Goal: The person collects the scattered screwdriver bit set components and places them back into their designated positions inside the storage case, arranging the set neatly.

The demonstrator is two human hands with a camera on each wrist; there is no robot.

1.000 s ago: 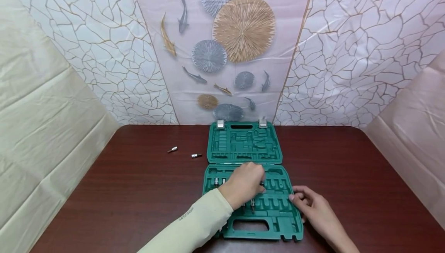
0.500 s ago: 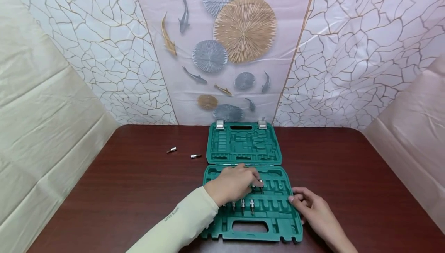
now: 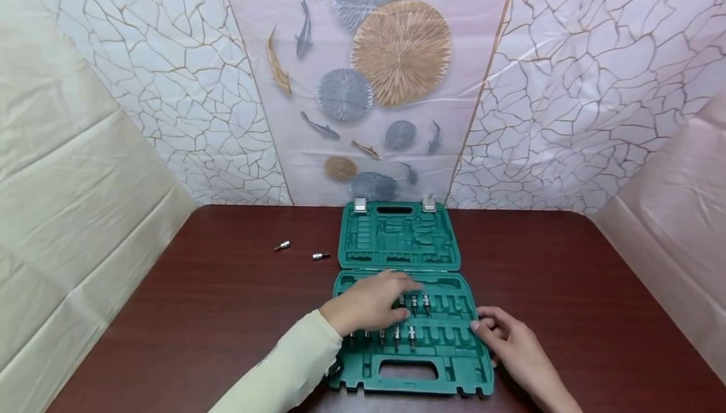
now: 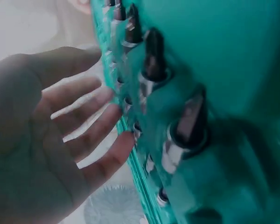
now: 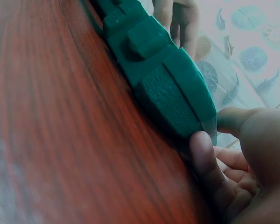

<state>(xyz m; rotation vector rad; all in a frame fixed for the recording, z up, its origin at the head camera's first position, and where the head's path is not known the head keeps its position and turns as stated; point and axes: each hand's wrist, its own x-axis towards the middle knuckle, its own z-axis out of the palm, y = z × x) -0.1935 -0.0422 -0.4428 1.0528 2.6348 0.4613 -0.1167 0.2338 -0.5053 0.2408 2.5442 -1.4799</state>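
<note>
A green plastic tool case (image 3: pixel 462 369) lies open on the table, with two rows of bit sockets (image 3: pixel 412 337) in its slots. Over the left part of the case, my left hand (image 3: pixel 365 302) has its fingers extended and spread, covering part of the upper row. Its palm is bare in the left wrist view, fingertips right beside the silver sockets, whose dark bit tips (image 4: pixel 154 53) stick out. At the case's right edge, my right hand (image 3: pixel 522 343) holds the rim between thumb and fingers. The right wrist view has those fingers (image 5: pixel 203 144) against the case's side wall (image 5: pixel 172 107).
Two loose bit sockets lie left of the case, one (image 3: pixel 282 246) farther out and one (image 3: pixel 320 256) closer in. The raised lid (image 3: pixel 399 236) with two metal latches stands at the back, by the patterned wall cloth (image 3: pixel 510 148). The table (image 3: pixel 227 312) is dark red wood.
My left hand has drawn back leftward from the upper row and its fingers have opened out, revealing bit sockets in the slots. My right hand stays at the case edge.
</note>
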